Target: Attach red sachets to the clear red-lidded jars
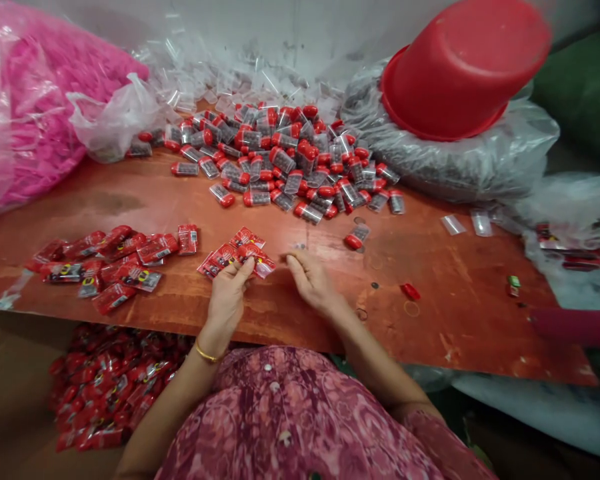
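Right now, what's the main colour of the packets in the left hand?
Red; the packets show best in the head view.

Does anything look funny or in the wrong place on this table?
Yes! The red bucket is upside down and tilted on a plastic bag, instead of standing upright. Also, one red-ended clear container lies apart from the big heap, as if it strayed.

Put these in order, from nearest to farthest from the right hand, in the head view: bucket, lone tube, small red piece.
1. Lone tube: right of the right hand and slightly beyond.
2. Small red piece: farther right.
3. Bucket: back right, upside down on a bag.
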A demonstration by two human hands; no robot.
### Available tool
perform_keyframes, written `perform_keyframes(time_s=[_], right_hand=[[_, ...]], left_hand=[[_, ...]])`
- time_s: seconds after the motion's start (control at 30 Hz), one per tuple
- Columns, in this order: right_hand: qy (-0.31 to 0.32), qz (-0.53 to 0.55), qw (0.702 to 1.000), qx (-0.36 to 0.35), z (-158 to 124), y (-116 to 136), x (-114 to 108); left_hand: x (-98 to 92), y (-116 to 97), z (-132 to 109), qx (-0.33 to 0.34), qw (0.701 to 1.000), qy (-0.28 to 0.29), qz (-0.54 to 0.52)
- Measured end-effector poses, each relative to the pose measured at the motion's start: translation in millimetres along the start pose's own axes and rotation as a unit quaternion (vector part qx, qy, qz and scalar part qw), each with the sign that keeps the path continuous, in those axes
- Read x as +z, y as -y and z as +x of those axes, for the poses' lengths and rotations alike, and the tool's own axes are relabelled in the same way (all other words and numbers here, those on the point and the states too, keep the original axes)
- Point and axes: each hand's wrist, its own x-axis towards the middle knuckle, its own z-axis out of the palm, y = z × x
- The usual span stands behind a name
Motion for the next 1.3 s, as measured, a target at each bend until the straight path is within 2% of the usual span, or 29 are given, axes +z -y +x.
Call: perform_keyframes(time_s=[0.03,0.1,0.17,0.23,0.3,0.37,0.47,0.57,0.7,0.9,1.07,1.3], right_hand=[[0.029,-0.070,0.996,-0.036,6,-8,-15],[0.127,-0.194,0.969,-0.080,18,-24,-41],[0.213,-0.255,0.937,-0.110,27,-39,-56],[0.252,-0.272,0.920,-0.128,29,-49,-61],[0.241,-0.262,0.925,-0.134,22,-55,-59],[0.205,-0.230,0.943,-0.127,10,-58,-56],[0.133,-0.157,0.974,-0.091,-14,-55,-51],[0.057,-0.096,0.992,-0.065,-34,-44,-48],[0.004,-0.069,0.990,-0.123,-44,-20,-43],[0.025,-0.095,0.974,-0.206,-40,-2,-43],[0.056,-0.127,0.969,-0.202,-37,-1,-43],[0.036,-0.133,0.974,-0.179,-34,-2,-39]], left_hand=[[0.2,-3,1,-0.011,1.000,0.001,0.003],[1.4,-6,2,-0.041,0.999,0.011,0.006],[3.3,-7,2,-0.070,0.997,0.028,0.003],[4.4,-8,2,-0.087,0.995,0.037,-0.004],[4.0,-8,2,-0.091,0.995,0.040,-0.008],[2.3,-7,1,-0.092,0.995,0.038,-0.006],[0.0,-5,1,-0.094,0.995,0.036,-0.003],[0.7,-4,1,-0.106,0.994,0.032,-0.009],[3.2,-5,1,-0.150,0.988,0.040,-0.025],[2.2,-5,-1,-0.159,0.985,0.046,-0.040],[0.3,-3,-4,-0.118,0.990,0.074,-0.007],[-4.9,-5,1,-0.052,0.992,0.088,0.074]])
